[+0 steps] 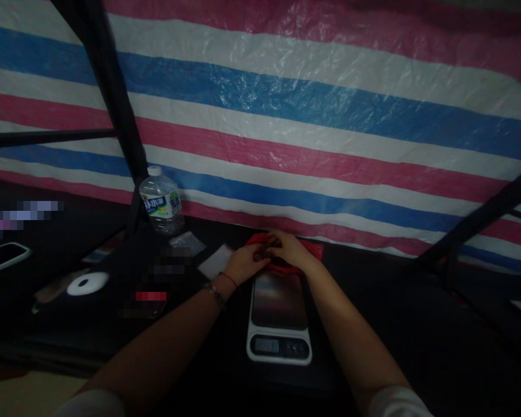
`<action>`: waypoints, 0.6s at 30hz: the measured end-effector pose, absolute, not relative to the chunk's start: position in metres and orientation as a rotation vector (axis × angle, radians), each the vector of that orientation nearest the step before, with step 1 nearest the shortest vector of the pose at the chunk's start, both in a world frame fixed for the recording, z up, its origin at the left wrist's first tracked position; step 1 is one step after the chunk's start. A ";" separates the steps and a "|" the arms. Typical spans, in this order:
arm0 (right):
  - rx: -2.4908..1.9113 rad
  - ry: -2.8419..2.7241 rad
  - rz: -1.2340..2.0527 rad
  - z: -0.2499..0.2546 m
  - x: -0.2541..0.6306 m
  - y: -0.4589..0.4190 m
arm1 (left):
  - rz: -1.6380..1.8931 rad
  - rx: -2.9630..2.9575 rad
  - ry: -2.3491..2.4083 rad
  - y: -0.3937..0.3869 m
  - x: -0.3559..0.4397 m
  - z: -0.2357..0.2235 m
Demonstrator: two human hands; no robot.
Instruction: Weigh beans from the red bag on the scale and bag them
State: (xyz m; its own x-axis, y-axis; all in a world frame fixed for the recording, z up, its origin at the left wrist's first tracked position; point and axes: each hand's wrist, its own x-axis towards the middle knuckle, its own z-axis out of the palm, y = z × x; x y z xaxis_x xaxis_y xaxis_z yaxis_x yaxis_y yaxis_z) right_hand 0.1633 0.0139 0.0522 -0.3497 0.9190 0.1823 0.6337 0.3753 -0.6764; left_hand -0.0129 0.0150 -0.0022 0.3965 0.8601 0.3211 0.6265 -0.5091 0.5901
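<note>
My left hand and my right hand meet over a red bag or cloth at the far edge of the dark table. Their fingers are bent together around something small and dark that I cannot make out. Just in front of the hands lies a white kitchen scale with a shiny steel plate and a small display facing me. A red cord and a bead bracelet circle my left wrist.
A plastic water bottle stands at the back left by a black pole. Small clear packets lie beside my left hand. A white round disc and a phone lie at left. A striped tarp hangs behind.
</note>
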 end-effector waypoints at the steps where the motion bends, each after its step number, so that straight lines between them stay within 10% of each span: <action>1: -1.343 -2.074 0.690 0.051 0.163 0.014 | 0.861 2.286 1.275 0.015 -0.013 -0.002; 18: -1.122 -2.032 0.627 0.040 0.162 0.021 | 0.840 2.198 1.336 0.018 -0.008 -0.008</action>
State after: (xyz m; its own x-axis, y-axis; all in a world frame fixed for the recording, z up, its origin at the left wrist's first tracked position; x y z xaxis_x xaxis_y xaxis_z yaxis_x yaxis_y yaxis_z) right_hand 0.1620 0.0207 0.0401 -0.3616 0.8615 0.3564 0.5108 0.5029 -0.6973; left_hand -0.0082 0.0181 -0.0078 0.3514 0.8957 0.2726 0.6335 -0.4418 0.6351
